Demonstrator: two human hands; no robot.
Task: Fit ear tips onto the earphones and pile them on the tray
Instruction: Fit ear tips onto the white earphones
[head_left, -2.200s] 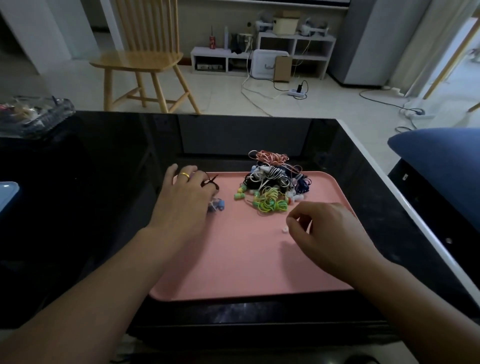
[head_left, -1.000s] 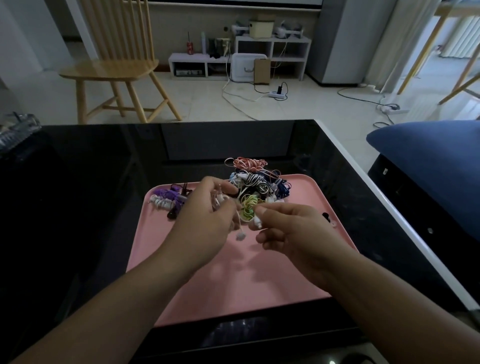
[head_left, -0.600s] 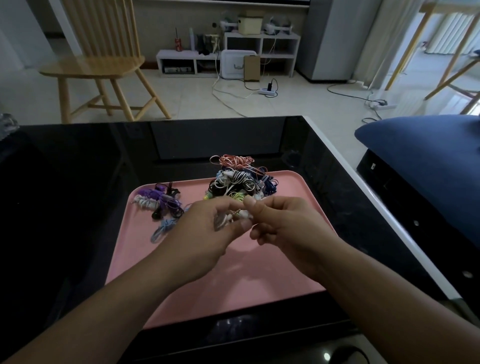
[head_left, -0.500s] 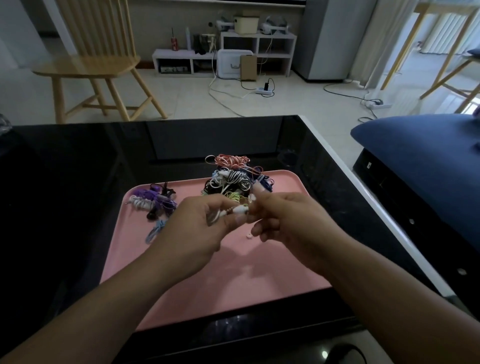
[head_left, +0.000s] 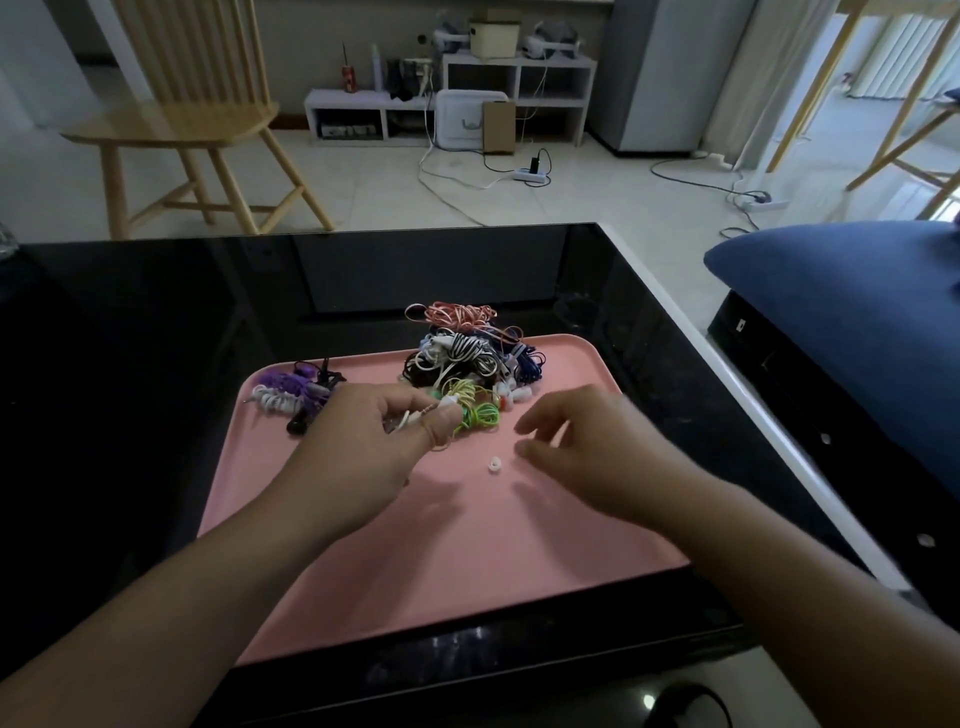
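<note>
Lying loose on the pink plastic tray (head_left: 519, 561), just before the tangled earphone pile (head_left: 467, 358), the tiny white ear tip (head_left: 494, 463) looks soft and light; pinch its rim. Left hand (head_left: 358, 457) pinches a white earbud (head_left: 415, 418); right hand (head_left: 587, 447) hovers relaxed, holding nothing.

Pink tray (head_left: 519, 571) on (glossy) black table (head_left: 156, 338)

Single head view, looking forward and down — close over the tray (head_left: 332, 597), room beyond
</note>
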